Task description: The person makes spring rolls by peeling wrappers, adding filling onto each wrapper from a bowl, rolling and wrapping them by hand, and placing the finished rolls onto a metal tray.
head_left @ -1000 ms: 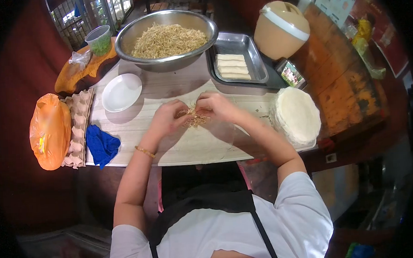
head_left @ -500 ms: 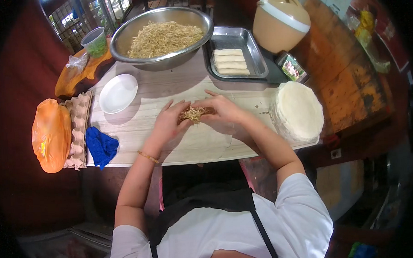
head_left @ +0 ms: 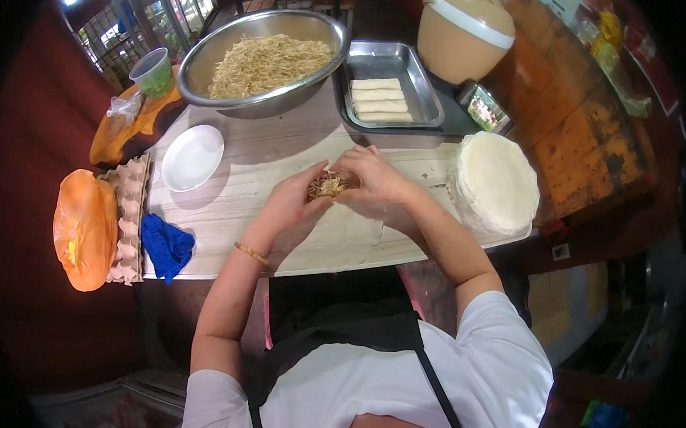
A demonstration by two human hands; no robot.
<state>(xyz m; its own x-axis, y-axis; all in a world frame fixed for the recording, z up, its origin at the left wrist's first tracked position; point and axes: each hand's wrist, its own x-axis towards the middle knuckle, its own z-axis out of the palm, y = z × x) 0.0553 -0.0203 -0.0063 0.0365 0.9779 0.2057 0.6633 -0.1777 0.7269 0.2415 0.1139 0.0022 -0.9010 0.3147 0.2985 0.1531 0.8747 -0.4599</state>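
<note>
Both hands are at the centre of the frame, partly curled and cupped toward each other; the left hand (head_left: pixel 293 201) and right hand (head_left: pixel 378 180) press a small heap of bean sprouts (head_left: pixel 329 186) between them, fingers bent around its far side, thumbs along its near side. Exact fingertip pressure cannot be told. Heap: thin, pale, tangled strands, roughly rounded, low over the pale wood-grain tabletop (head_left: pixel 337 249). Upper centre: wide, round, shiny steel bowl (head_left: pixel 187 77) with a mounded mass of similar strands (head_left: pixel 269 68). To its right, a rectangular metal tray (head_left: pixel 397 58) bearing a row of smooth, off-white, cylindrical rolls (head_left: pixel 381 101). Right of centre: stack of thin, round, whitish wrappers (head_left: pixel 496 183), edges uneven. Left of centre: glossy white oval plate (head_left: pixel 193 158). Left side: crumpled blue cloth (head_left: pixel 168 248) beside a ridged pulp egg carton (head_left: pixel 130 204), with a bulging orange plastic bag (head_left: pixel 86 229) against the carton's outer side.
</note>
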